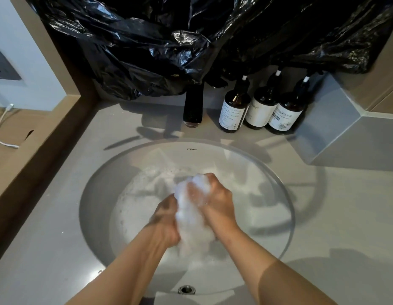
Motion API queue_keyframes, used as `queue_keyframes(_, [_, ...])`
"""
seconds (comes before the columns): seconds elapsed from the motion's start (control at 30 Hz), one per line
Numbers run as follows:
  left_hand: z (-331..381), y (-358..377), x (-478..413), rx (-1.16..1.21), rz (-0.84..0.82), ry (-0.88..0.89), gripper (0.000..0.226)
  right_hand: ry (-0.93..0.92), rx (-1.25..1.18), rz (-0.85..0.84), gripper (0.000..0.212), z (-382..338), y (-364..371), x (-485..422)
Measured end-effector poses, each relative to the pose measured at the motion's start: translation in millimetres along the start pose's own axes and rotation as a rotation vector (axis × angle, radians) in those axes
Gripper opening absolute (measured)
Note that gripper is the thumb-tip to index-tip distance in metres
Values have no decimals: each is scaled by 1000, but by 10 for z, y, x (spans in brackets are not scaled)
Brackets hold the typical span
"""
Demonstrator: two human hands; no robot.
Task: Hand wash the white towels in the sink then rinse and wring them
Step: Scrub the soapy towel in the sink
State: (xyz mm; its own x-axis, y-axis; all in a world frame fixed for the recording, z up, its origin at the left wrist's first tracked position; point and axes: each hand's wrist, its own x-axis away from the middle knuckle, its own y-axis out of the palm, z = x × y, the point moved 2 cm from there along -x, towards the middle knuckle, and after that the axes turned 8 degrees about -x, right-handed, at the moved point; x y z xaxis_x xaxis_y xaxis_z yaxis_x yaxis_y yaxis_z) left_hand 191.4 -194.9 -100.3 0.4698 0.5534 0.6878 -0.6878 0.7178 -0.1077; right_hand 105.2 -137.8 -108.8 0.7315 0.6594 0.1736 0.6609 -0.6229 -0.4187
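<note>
A bunched white towel (191, 219) is held above the soapy water in the round white sink (276, 194). My left hand (167, 221) grips its lower left side, fingers curled into the cloth. My right hand (215, 199) grips the upper part from the right, with cloth bulging out above the knuckles. The two hands are close together, the towel squeezed between them. The towel's lower end hangs down towards the water. More white cloth may lie under the foam, but I cannot tell.
A dark tap (193, 106) stands behind the sink. Three brown pump bottles (259, 108) stand to its right on the grey counter (336, 205). Black plastic sheeting (180, 40) covers the wall above. The overflow hole (186, 289) is at the near rim. A white cable (2, 128) lies at the left.
</note>
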Motion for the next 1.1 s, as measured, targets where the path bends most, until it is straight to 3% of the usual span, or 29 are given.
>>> queue_keyframes(0.07, [-11, -91, 5, 170, -56, 7, 24, 36, 171, 77, 35, 270, -163, -134])
queue_keyframes(0.13, [-91, -181, -80, 321, -1, 28, 18, 101, 433, 74, 35, 515, -279, -231])
queue_keyframes(0.17, [-147, -210, -183, 242, 74, 42, 18, 154, 531, 21, 39, 604, -292, -243])
queue_keyframes(0.23, [-176, -182, -340, -134, 220, 122, 21, 271, 630, -152, 63, 706, -237, -207])
queue_keyframes(0.3, [-190, -122, -439, -528, 217, 193, 36, 273, 733, -381, 82, 718, -90, -112])
queue_keyframes(0.33, [-185, -92, -477, -707, 185, 202, 43, 275, 720, -436, 83, 756, -25, -70])
queue_keyframes(0.4, [-190, -79, -524, -861, 148, 195, 41, 421, 443, -367, 66, 738, -30, -53])
queue_keyframes(0.43, [-192, -105, -535, -784, 145, 202, 37, 447, 280, -294, 50, 693, -54, -43])
queue_keyframes(0.5, [-162, -185, -450, -350, 99, 215, 32, 431, 70, -214, 32, 659, -125, -79])
queue_keyframes(0.57, [-133, -253, -319, -41, -29, 212, 27, 358, -126, -206, 32, 539, -146, -95])
queue_keyframes(0.63, [-66, -224, -242, 7, -128, 223, 22, 216, -264, -243, 30, 283, -144, -56])
queue_keyframes(0.77, [92, -126, -217, 148, -93, 173, 29, 63, -253, -181, 15, 43, -2, 38])
queue_keyframes(0.83, [60, -102, -269, 255, -140, 102, 25, 30, -115, -85, 15, 74, -4, 51])
queue_keyframes(0.97, [-22, -135, -193, 272, -211, 47, 19, 17, 467, -92, 32, 251, -99, -55])
queue_keyframes(1.03, [-48, -188, -191, 37, -154, 65, 20, 80, 611, -155, 31, 399, -194, -121])
queue_keyframes(1.1, [-94, -286, -276, -421, -46, 162, 26, 145, 799, -209, 28, 534, -281, -164])
